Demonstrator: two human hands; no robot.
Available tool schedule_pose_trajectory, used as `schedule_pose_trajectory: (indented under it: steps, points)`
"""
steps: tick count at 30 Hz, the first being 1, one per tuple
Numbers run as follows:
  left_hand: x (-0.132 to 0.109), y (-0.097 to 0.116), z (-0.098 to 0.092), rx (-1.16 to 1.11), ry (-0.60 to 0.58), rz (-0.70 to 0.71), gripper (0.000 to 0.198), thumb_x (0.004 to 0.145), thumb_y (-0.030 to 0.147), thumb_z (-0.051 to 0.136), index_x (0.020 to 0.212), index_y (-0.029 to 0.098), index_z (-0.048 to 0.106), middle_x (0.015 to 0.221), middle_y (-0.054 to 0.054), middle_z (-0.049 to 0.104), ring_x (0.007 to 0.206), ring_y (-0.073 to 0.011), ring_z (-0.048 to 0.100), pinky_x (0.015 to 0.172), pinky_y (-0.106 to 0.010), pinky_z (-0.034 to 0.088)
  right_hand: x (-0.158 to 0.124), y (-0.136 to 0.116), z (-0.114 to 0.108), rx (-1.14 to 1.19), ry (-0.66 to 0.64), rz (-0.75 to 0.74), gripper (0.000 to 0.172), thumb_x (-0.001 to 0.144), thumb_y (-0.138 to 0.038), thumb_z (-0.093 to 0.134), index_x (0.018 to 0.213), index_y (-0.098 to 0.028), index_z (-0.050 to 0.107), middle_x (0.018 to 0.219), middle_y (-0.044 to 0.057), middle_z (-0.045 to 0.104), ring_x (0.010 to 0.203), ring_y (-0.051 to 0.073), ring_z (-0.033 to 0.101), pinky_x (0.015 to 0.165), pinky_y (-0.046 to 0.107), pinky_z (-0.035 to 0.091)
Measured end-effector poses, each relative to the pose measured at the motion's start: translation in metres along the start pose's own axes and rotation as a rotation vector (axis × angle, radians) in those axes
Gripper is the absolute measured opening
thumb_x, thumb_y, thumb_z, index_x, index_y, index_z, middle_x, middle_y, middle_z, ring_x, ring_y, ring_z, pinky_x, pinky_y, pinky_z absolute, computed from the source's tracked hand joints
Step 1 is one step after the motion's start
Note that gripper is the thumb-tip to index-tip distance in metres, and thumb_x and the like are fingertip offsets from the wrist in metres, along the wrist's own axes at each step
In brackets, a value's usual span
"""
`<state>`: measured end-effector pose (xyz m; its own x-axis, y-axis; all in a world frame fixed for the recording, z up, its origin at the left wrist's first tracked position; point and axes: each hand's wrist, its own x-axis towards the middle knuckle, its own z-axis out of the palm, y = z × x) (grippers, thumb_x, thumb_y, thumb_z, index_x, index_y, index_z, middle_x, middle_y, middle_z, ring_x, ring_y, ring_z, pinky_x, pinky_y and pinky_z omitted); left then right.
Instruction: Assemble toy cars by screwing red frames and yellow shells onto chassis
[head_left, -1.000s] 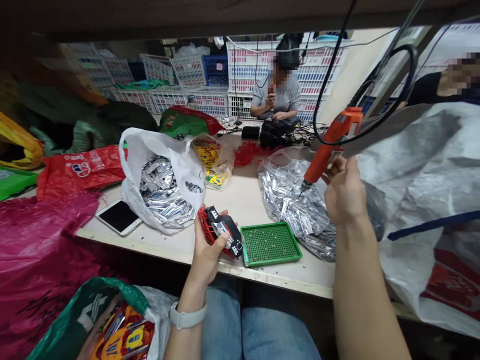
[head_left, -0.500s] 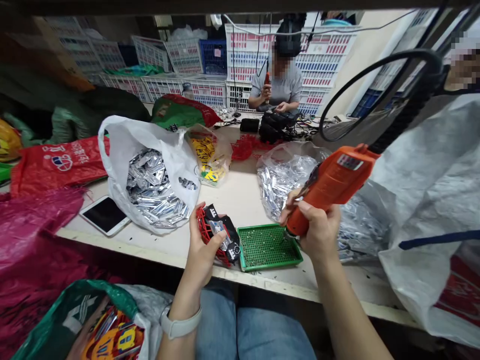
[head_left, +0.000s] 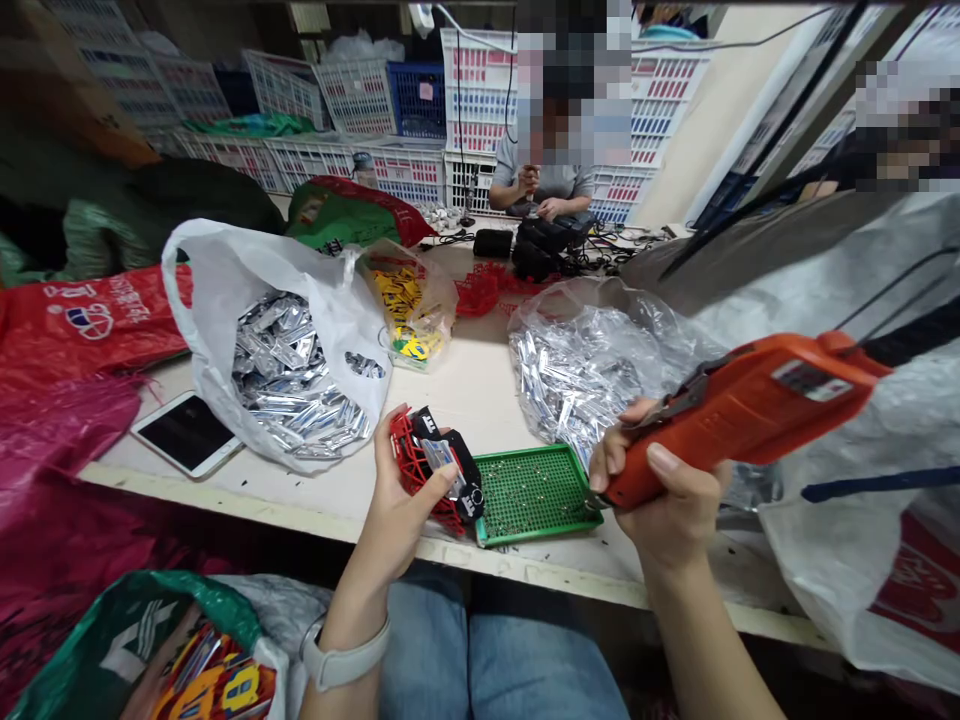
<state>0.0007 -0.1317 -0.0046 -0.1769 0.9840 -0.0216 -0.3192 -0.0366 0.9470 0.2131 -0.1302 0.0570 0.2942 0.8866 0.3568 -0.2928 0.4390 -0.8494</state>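
Note:
My left hand (head_left: 405,505) is closed round a red and black plastic toy car part (head_left: 469,470) with a silver piece on its face, thumb pressed on top. In my right hand (head_left: 667,490) is an orange electric screwdriver (head_left: 742,410), tilted almost level, its nose pointing left over the right edge of the green tray (head_left: 592,518). That tray has a grid of small holes with many tiny screws scattered in it. The car part is beside the tray's left edge. The screwdriver's bit tip is hard to make out.
Left stands a white bag (head_left: 202,330) of silver parts, with a phone (head_left: 187,435) beside it. Behind are a clear bag (head_left: 446,300) of yellow parts and another clear bag (head_left: 540,330) of silver parts. Across the table a person (head_left: 551,185) works. An open bag (head_left: 97,640) sits below the edge.
The screwdriver has swung from steeply upright to nearly level, and my right hand has shifted right with it. My left hand still holds the car part. The view has shifted slightly.

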Motion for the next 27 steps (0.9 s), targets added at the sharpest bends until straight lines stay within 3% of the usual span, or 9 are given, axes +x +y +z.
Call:
schedule_pose_trajectory:
  steps: [11, 17, 24, 27]
  points:
    - [-0.002, -0.001, -0.001, -0.012, -0.003, -0.018, 0.09, 0.071, 0.036, 0.089, 0.146, 0.034, 0.039, 0.121, -0.006, 0.068, 0.109, -0.0244, 0.07, 0.105, -0.042, 0.05, -0.003, 0.011, -0.002, 0.048, -0.052, 0.001, 0.02, 0.072, -0.034, 0.067, 0.088, -0.022, 0.065, 0.052, -0.006, 0.055, 0.035, 0.013, 0.052, 0.035, 0.023, 0.04]
    - [0.002, 0.001, 0.003, -0.019, 0.086, -0.055, 0.081, 0.07, 0.039, 0.089, 0.138, 0.034, 0.047, 0.127, -0.004, 0.065, 0.116, -0.0226, 0.065, 0.106, -0.037, 0.049, -0.005, 0.012, -0.002, -0.035, -0.081, -0.044, 0.021, 0.074, -0.036, 0.062, 0.09, -0.022, 0.061, 0.053, -0.007, 0.053, 0.034, 0.012, 0.05, 0.034, 0.024, 0.038]
    - [0.005, 0.005, 0.007, -0.053, 0.127, -0.093, 0.078, 0.065, 0.04, 0.09, 0.133, 0.031, 0.052, 0.122, -0.003, 0.067, 0.114, -0.0229, 0.065, 0.102, -0.036, 0.051, 0.004, -0.015, 0.007, 0.045, -0.057, -0.113, 0.017, 0.076, -0.031, 0.066, 0.09, -0.022, 0.068, 0.054, -0.004, 0.057, 0.038, 0.014, 0.054, 0.036, 0.025, 0.04]
    - [0.004, 0.0, 0.004, -0.064, 0.122, -0.03, 0.075, 0.067, 0.037, 0.087, 0.133, 0.03, 0.052, 0.117, -0.005, 0.069, 0.106, -0.0239, 0.069, 0.097, -0.039, 0.054, 0.01, -0.026, 0.017, 0.055, -0.034, -0.159, 0.016, 0.077, -0.034, 0.065, 0.09, -0.024, 0.067, 0.053, -0.005, 0.056, 0.037, 0.016, 0.052, 0.035, 0.027, 0.039]
